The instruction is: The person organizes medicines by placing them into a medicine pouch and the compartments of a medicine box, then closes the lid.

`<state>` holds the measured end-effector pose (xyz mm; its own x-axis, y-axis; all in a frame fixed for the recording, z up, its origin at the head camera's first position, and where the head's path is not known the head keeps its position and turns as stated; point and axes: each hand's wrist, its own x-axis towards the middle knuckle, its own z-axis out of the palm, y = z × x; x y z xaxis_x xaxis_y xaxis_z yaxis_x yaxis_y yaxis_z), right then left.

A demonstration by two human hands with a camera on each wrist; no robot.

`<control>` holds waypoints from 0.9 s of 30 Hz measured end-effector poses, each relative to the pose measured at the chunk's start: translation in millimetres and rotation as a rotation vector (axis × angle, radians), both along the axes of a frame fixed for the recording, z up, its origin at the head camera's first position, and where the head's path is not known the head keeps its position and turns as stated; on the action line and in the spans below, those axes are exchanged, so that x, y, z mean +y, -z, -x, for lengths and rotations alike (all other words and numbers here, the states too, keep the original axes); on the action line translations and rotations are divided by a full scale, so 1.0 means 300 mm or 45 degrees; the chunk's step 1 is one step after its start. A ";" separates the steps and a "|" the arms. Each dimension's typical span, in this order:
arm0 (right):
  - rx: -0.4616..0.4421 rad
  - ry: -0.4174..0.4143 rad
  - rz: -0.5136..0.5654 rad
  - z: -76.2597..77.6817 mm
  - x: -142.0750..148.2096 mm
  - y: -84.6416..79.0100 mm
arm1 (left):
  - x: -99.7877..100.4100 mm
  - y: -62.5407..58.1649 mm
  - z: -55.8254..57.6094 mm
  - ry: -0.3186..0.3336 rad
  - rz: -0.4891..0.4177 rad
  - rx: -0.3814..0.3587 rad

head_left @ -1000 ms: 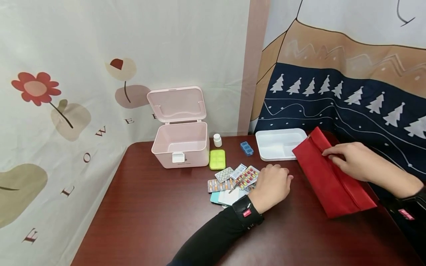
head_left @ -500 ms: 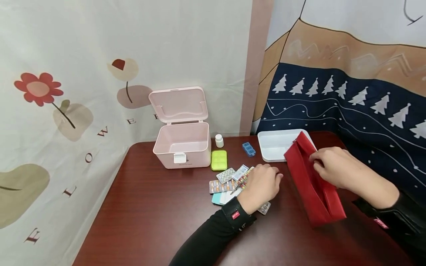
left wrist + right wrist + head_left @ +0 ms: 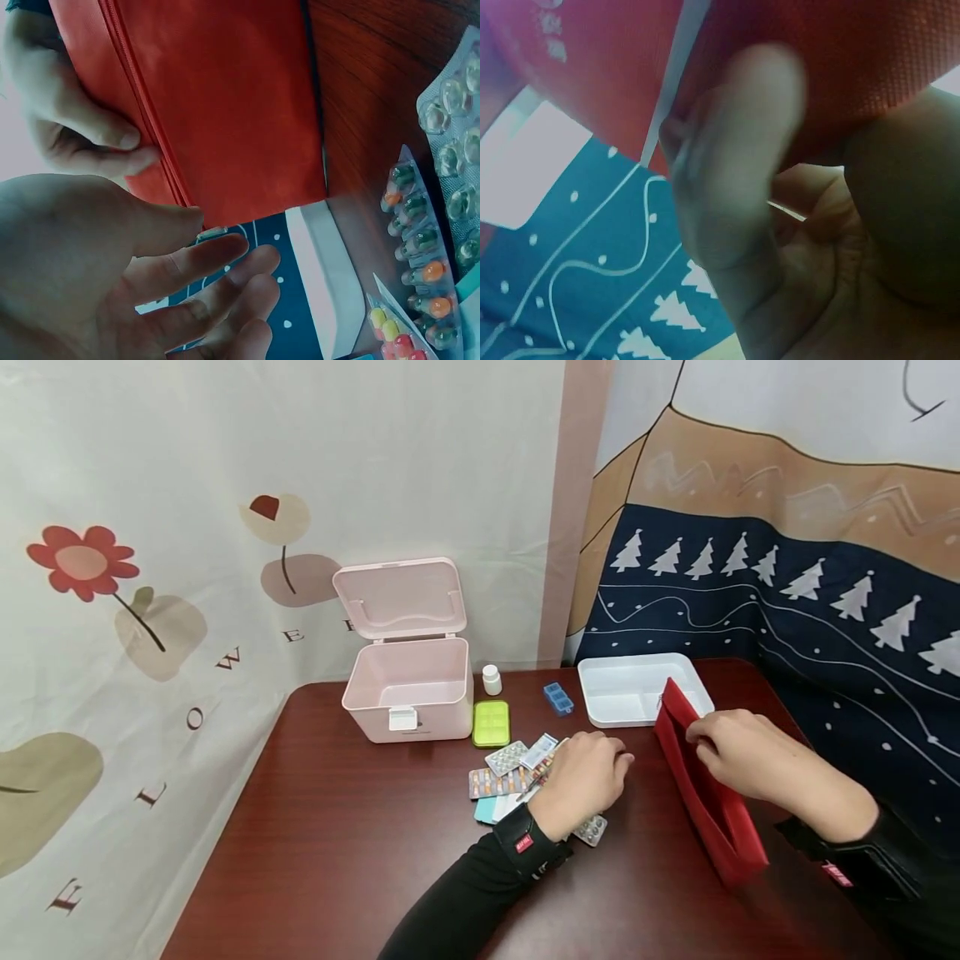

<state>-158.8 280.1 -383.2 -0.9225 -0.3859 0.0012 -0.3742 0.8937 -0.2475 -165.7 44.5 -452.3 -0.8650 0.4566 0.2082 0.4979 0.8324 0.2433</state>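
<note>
In the head view my right hand [image 3: 757, 760] pinches the upper edge of a red zip pouch [image 3: 693, 793]. The pouch stands on its long side, tilted, with its mouth parted. The right wrist view shows the fingers [image 3: 739, 165] against the red fabric, partly blurred. My left hand [image 3: 585, 781] hovers with loosely bent fingers over a pile of blister packs [image 3: 497, 782] and hides part of it. In the left wrist view its thumb and fingers are apart and hold nothing, overlapping the pouch's lower edge. Capsules [image 3: 433, 270] show at the right there.
A pink box [image 3: 442, 718] with its lid raised stands at the back. Beside it are a white bottle [image 3: 491, 680], a green pill case [image 3: 491, 724] and a blue pill case [image 3: 558, 698]. A white tray [image 3: 615, 689] lies behind the pouch.
My right hand has moved left and tipped the pouch up from a flatter pose; its mouth now gapes. My left hand has shifted slightly left, uncovering a blister pack below it.
</note>
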 end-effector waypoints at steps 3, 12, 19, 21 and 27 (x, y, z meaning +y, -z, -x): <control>0.010 -0.003 0.044 0.008 -0.040 0.010 | -0.013 -0.004 0.009 0.013 -0.032 -0.032; -0.004 -0.011 0.142 0.017 -0.142 0.030 | -0.046 -0.010 0.010 0.193 -0.125 -0.158; -0.034 -0.043 0.156 0.010 -0.177 0.039 | -0.037 0.025 0.005 0.191 -0.159 -0.199; -0.090 -0.033 0.156 0.008 -0.176 0.037 | -0.040 0.025 0.010 0.171 -0.177 -0.236; -0.218 0.024 0.119 0.011 -0.152 0.013 | -0.052 0.021 0.025 0.077 -0.155 -0.300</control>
<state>-162.0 234.4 -387.2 -0.9194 -0.3741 -0.1214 -0.3029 0.8704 -0.3881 -173.2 28.9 -458.6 -0.8679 0.4930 0.0612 0.4639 0.7601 0.4550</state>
